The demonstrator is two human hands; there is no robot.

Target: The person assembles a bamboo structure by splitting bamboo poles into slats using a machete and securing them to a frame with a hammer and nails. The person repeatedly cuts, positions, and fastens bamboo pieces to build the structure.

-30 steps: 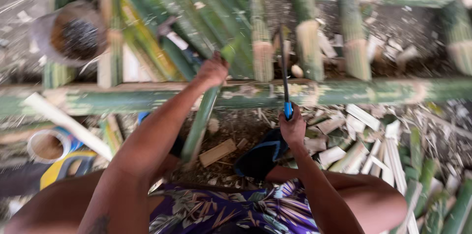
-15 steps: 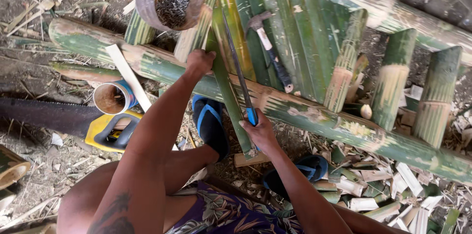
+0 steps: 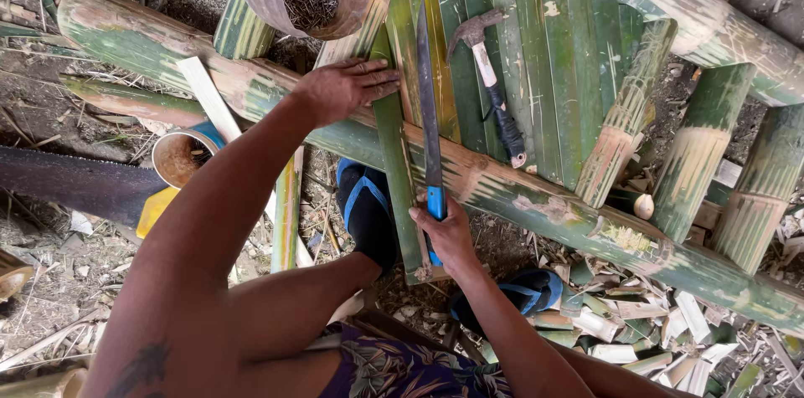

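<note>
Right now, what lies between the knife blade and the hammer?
In the head view, only green bamboo slats lie between the knife blade and the hammer.

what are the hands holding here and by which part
The right hand grips a long knife by its blue handle. The left hand holds nothing; it presses flat on a green bamboo slat.

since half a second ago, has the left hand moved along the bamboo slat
Yes. The left hand has slid off the slat's top end, leftward, resting flat beside it over the bamboo pole.

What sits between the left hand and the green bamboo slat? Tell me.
Nothing visible. The left hand already lies flat on the slat, fingers touching it. The knife lies beside it, its blue handle in the right hand.
</note>
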